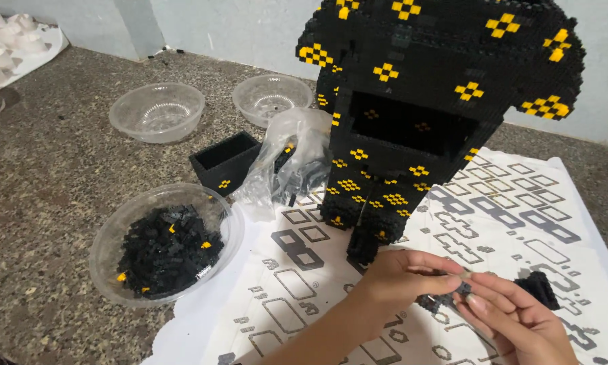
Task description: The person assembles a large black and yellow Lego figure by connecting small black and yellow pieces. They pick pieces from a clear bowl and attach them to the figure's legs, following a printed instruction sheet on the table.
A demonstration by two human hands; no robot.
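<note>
My fingers pinch small black bricks (446,297) over the printed sheet (520,203).

Left hand (402,274) and right hand (513,318) both grip the cluster, just below the tall black-and-yellow brick model (419,101). One clear bowl (108,250) on the counter (47,169) holds loose black bricks (169,250) (some yellow); two bowls (157,111) behind look empty.

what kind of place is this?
Likely a home hobby spot, not a workshop: a speckled stone surface against a plain wall, a tall black-and-yellow brick model on a printed sheet, and a plastic bowl of loose bricks.
</note>
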